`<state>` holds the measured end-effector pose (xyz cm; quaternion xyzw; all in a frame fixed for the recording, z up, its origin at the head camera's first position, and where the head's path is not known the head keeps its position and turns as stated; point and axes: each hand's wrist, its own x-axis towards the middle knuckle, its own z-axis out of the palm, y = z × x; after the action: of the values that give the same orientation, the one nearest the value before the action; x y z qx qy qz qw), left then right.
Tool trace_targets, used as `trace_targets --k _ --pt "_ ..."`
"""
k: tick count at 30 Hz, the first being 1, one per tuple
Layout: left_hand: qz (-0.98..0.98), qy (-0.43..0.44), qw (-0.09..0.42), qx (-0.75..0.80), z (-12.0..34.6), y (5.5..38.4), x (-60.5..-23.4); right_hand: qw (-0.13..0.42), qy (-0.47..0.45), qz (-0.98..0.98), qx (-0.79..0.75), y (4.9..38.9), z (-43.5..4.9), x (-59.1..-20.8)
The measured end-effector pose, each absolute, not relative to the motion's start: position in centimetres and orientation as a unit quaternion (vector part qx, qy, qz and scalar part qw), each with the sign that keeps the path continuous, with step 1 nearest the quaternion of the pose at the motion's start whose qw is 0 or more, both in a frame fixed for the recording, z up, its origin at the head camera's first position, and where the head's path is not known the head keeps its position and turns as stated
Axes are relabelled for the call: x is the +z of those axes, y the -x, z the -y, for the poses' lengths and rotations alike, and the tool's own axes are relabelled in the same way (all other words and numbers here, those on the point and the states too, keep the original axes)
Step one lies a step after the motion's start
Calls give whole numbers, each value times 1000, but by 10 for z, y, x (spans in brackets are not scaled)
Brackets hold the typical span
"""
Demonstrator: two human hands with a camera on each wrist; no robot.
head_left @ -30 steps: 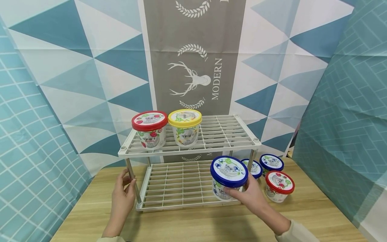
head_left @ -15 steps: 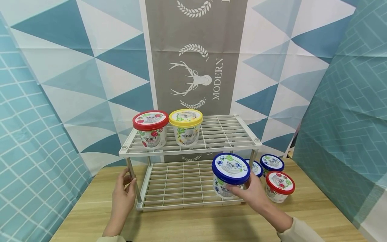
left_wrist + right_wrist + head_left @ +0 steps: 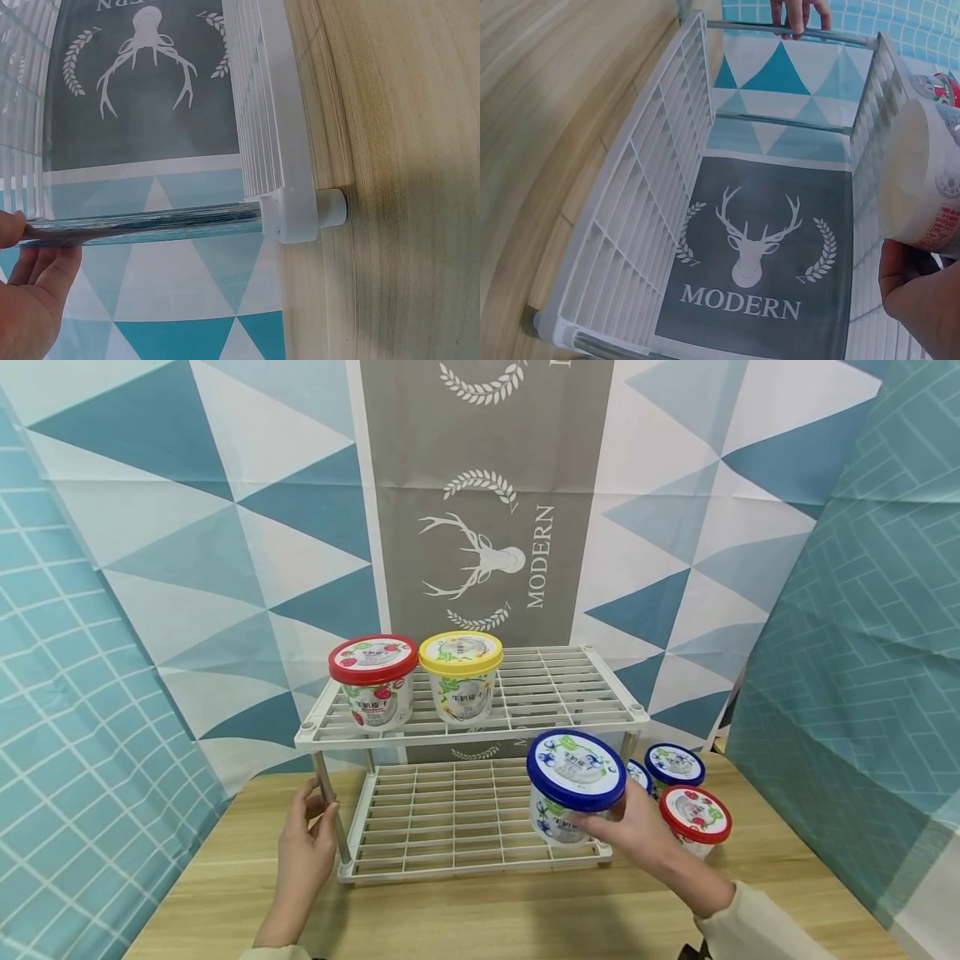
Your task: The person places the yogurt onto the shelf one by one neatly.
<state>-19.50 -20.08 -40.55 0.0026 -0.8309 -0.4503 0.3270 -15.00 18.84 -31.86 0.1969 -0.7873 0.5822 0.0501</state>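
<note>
My right hand [image 3: 637, 831] grips the side of a round tub with a blue lid [image 3: 576, 768] and blueberry print. It holds the tub raised, just in front of the two-tier white rack [image 3: 472, 739], and the lid overlaps the upper shelf's front edge in the head view. From the right wrist, the tub's pale underside [image 3: 907, 176] shows. At the rack's left front, my left hand [image 3: 306, 852] holds the metal post [image 3: 165, 223] between thumb and fingers. Up on the top shelf, a red-lidded tub [image 3: 372, 660] stands beside a yellow-lidded tub [image 3: 461, 656].
Right of the rack, another blue-lidded tub [image 3: 674, 764] and a red-lidded tub [image 3: 696, 810] stand on the wooden table [image 3: 450, 918]. A further blue-lidded tub [image 3: 639, 775] is mostly hidden by my right hand and the rack. Patterned cloth [image 3: 480, 527] hangs behind.
The right hand has lifted the blue-lidded tub slightly, from lower-shelf height up to the upper shelf's front edge, and a little rightward. The left hand stays on the post.
</note>
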Motion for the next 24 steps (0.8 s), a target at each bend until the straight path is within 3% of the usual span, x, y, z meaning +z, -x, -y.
trace_targets --k 24 --pt "832 -11 318 -454 201 194 -404 71 -249 775 576 154 -194 -298"
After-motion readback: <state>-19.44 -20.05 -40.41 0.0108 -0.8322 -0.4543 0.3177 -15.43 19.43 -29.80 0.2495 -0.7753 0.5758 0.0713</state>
